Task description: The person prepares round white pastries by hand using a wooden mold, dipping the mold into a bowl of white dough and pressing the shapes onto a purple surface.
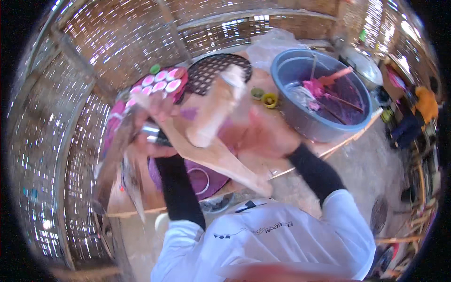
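Observation:
My left hand (159,149) is closed around a shiny metal cylinder (152,133) with a dark lower part, held against a long pale wooden piece (221,162). That wood slants from beside my left fingers down toward the table's front edge. A second pale, blurred piece (213,117) stands tilted above it, its far end whitish; I cannot make out its kind. My right hand (268,134) is smeared by motion close to this piece, and its fingers cannot be read. Beneath the wood lies a purple cloth (218,184) with a white ring (199,181) on it.
Round pink-and-white pieces (159,86) sit in rows at the back left, beside a dark perforated tray (199,70). Two small cups, one green (257,93) and one yellow (269,100), stand near a large blue-grey tub (282,89) holding pink stuff and sticks. Another person (425,105) is far right.

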### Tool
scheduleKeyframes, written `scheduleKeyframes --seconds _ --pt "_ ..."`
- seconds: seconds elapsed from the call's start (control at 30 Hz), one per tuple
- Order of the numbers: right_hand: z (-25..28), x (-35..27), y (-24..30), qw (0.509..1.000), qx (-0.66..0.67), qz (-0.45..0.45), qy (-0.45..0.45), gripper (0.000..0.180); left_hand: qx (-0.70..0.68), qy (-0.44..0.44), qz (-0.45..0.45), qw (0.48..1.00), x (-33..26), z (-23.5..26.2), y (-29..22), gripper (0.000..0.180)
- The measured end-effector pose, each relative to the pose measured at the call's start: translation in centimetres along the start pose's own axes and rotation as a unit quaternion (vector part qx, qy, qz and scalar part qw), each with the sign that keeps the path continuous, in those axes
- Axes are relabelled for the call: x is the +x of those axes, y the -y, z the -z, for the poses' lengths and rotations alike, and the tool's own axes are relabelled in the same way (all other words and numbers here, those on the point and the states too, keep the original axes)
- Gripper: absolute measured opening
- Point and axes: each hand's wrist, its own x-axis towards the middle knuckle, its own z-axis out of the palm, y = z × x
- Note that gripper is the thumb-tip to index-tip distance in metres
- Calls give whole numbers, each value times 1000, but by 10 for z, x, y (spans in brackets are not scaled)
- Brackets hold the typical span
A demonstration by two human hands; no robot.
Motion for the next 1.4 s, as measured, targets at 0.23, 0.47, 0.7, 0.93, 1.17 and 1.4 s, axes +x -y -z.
scheduleKeyframes --seconds 0.23,0.47,0.7,0.93,1.17,1.4 --pt "-54 20 -36 786 559 -137 225 80 -84 11 1 996 -17 -8 37 36" --pt "13 -27 8 980 109 -27 -162 59 770 -239 108 581 -82 -26 -17 23" --pt "1 -5 15 916 -342 154 -144 59 920 -44 128 367 -79 -97 -4 28" --pt "-7 3 23 858 -477 187 9 84 833 -54 327 443 -78 -119 -4 33" --pt "-16 -4 12 893 -425 149 4 86 801 -45 327 500 -84 -121 -7 27" --pt "-32 3 0 818 -553 152 46 86 793 -44 326 513 -102 -103 -6 27"
